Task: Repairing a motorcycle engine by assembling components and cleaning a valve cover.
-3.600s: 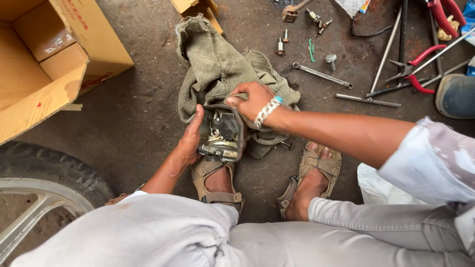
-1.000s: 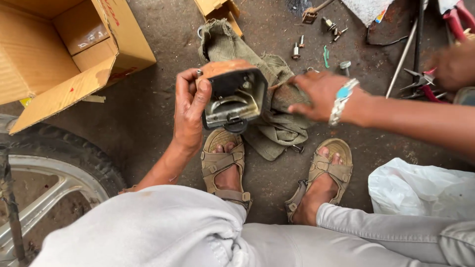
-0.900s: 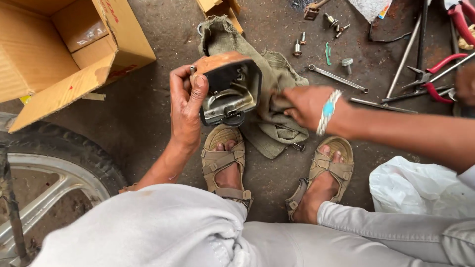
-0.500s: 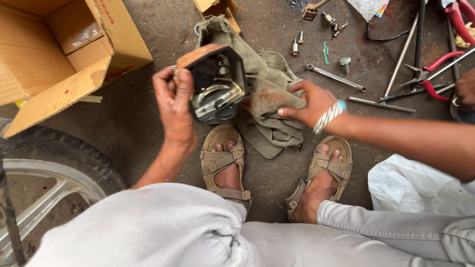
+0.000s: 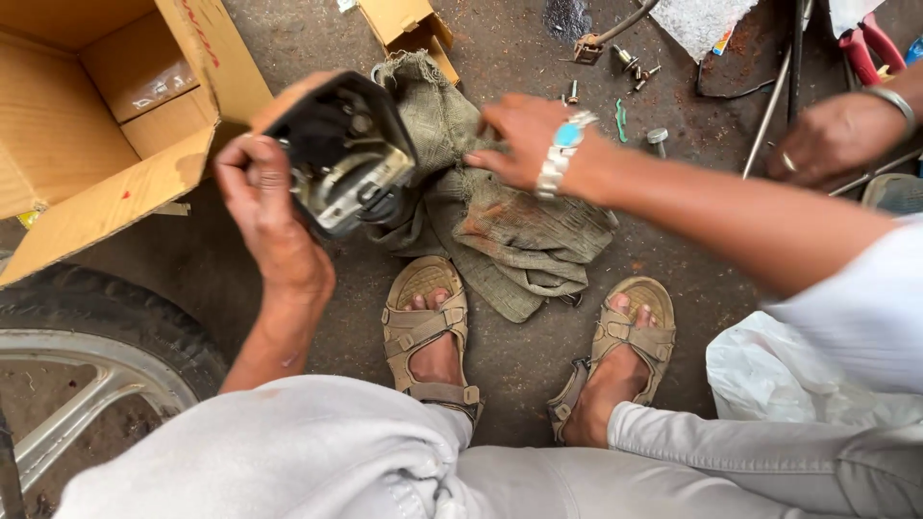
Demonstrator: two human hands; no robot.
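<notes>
The left hand (image 5: 264, 207) grips a dark metal housing (image 5: 341, 154), fingers (image 5: 236, 159) wrapped round its left edge, thumb hidden behind it. The part is blurred, so its inner fittings are hard to make out. The right hand (image 5: 524, 135) presses on an olive cloth (image 5: 500, 226) lying on the floor, fingers loosely curled on the fabric; whether they pinch it I cannot tell. Beyond those fingers lie small bolts (image 5: 639, 67). Another person's hand (image 5: 836, 135) sits far right, partly cut off. A cardboard box (image 5: 91, 125) stands left of the housing.
</notes>
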